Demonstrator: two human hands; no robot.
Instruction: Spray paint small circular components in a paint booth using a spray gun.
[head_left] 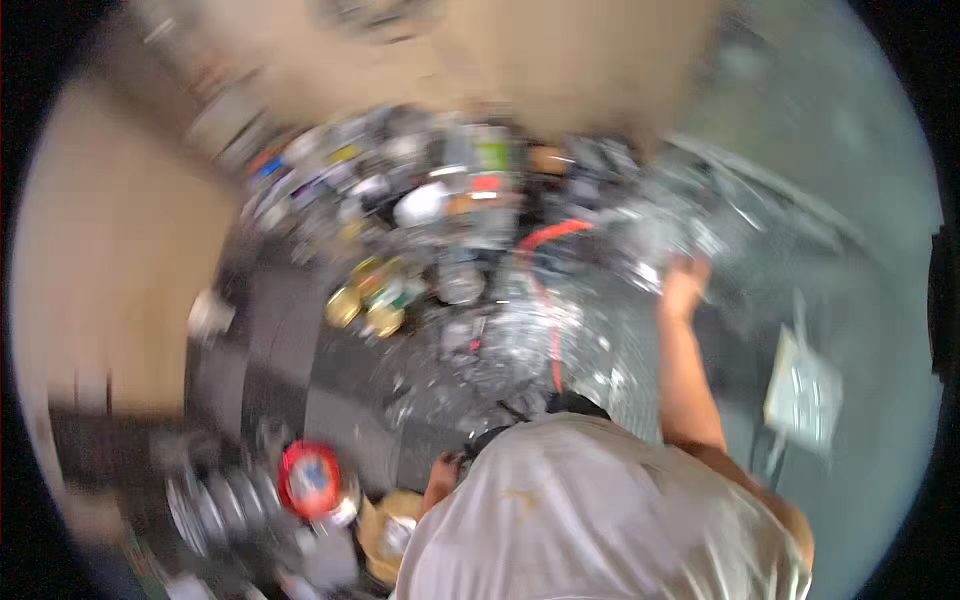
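Motion blurs the whole scene. My right hand (685, 282) is stretched out to the right, at the edge of a heap of shiny clear plastic (650, 235). Its fingers are smeared, so I cannot tell whether it grips any of the plastic. Low in the view, my left hand (442, 474) shows only partly beside my pale shirt, close to something dark. What the left fingers do is hidden. A red strip (545, 290) curves down through the clear plastic pieces (510, 335) between my hands.
A mixed pile of containers and packaging (410, 180) lies against the tan wall (600, 60). Gold-coloured round tins or lids (365, 300) sit on the checkered floor (275, 320). Lower left are a round red-rimmed thing (310, 480) and a ribbed silvery object (225, 508). A pale panel (803, 392) stands right.
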